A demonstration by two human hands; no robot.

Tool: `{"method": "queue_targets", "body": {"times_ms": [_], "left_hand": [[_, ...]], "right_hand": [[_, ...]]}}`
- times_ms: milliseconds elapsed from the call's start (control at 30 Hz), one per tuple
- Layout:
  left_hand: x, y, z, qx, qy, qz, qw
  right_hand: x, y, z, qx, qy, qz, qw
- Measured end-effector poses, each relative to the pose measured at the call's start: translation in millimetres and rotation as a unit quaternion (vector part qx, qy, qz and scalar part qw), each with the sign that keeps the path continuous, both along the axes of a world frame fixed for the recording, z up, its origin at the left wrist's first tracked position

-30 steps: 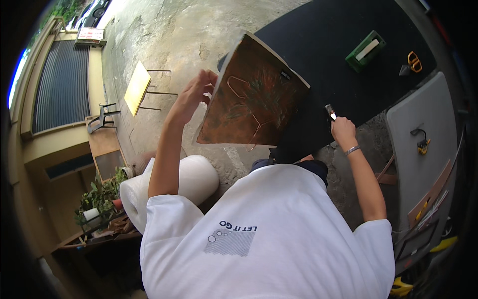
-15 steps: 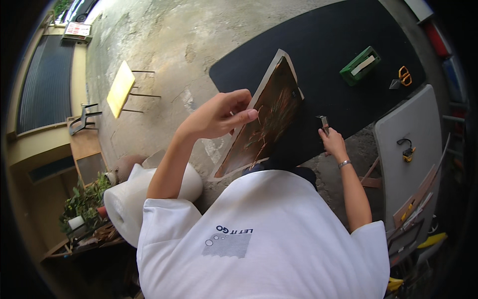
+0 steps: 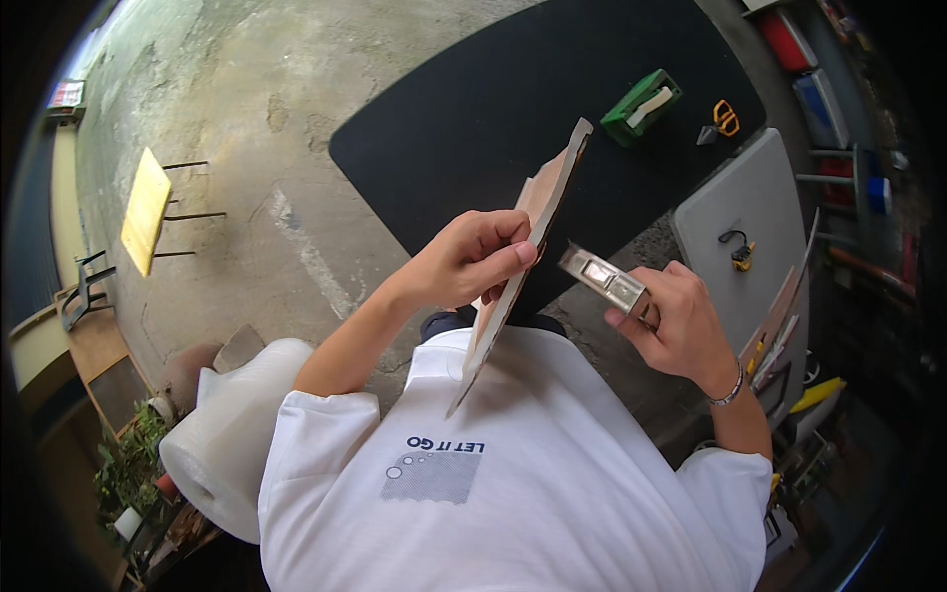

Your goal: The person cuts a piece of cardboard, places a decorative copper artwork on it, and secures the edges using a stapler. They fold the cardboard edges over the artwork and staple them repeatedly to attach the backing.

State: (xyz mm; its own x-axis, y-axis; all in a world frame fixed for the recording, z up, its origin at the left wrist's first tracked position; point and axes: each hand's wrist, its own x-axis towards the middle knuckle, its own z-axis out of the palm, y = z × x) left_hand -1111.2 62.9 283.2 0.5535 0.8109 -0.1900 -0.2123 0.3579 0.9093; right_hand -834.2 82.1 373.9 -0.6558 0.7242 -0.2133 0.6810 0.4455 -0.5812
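Observation:
My left hand (image 3: 483,257) is closed on the side of a stretched canvas painting (image 3: 518,266), thumb on its edge. The painting stands steeply tilted, almost edge-on to me, with its pale canvas border and bare wooden back showing on the left. Its painted face is mostly turned out of sight. My right hand (image 3: 676,321) grips a silver metal staple gun (image 3: 607,280), whose head points toward the painting with a gap between them. Beneath and beyond both hands lies a black table (image 3: 444,128).
On the black table are a green box-shaped tape dispenser (image 3: 641,109) and yellow-handled scissors (image 3: 725,118). A grey table (image 3: 755,197) at right holds a small yellow-and-black tool (image 3: 742,259). A bubble wrap roll (image 3: 232,434) stands at lower left, near plants (image 3: 133,459). Farther left is a yellow stool (image 3: 146,212).
The painting has turned from showing its painted face to edge-on. My right hand has raised the staple gun closer to me and brought it beside the painting. The view has shifted right.

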Motion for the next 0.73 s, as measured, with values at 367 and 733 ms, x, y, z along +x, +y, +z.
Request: {"method": "queue_targets", "body": {"times_ms": [367, 733], "left_hand": [[22, -5, -9, 0.009, -0.064, 0.023, 0.998], [24, -4, -12, 0.018, -0.075, 0.012, 0.997]], "right_hand": [[-9, 8, 27, 0.015, -0.079, 0.080, 0.994], [-20, 13, 41, 0.003, -0.093, 0.072, 0.993]]}}
